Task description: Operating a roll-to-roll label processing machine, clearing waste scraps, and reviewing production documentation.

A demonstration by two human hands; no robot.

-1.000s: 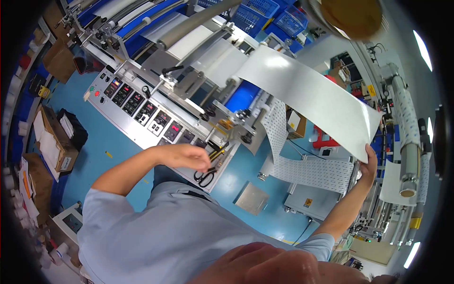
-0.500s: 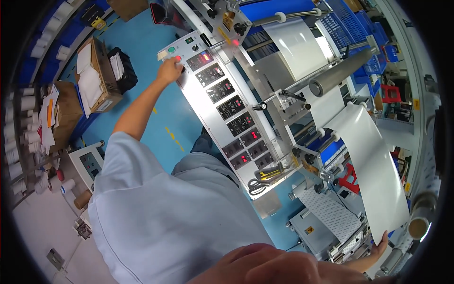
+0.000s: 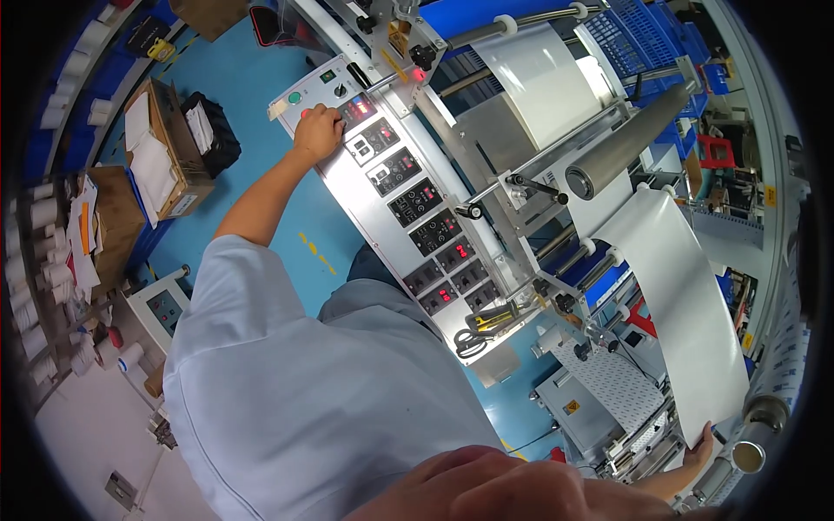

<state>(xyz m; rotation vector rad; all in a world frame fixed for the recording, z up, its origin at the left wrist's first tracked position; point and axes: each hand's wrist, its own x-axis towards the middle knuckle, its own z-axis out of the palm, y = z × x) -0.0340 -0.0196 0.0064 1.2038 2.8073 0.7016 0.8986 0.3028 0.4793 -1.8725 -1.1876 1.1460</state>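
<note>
Resting at the upper end of the control panel [image 3: 352,204]: one left hand [image 3: 320,132], fingers bent and close together, tips down beside the red button [image 3: 305,114]; whether they grip or press anything cannot be told. At the lower end of the white sheet [image 3: 691,313]: one right hand [image 3: 698,450], small in view, fingers narrowed on the sheet's edge. Sheet: glossy, unprinted, hanging in a long curve from the machine's rollers, at the person's right.

Beside the left hand: green button [image 3: 295,98], with lettering too small to read; black knob [image 3: 340,89]. Along the panel: display modules [image 3: 415,201], some with lit red digits. At its near end: black-handled scissors [image 3: 472,343]; yellow-and-black cutter [image 3: 493,319], just beside.

Farther out: patterned film [image 3: 612,382], small repeated marks; grey cabinet [image 3: 556,391], with yellow warning label [image 3: 571,406]; metal roller [image 3: 630,143]; open cardboard box [image 3: 165,156], printed label on its side, illegible; blue crates [image 3: 612,52].
</note>
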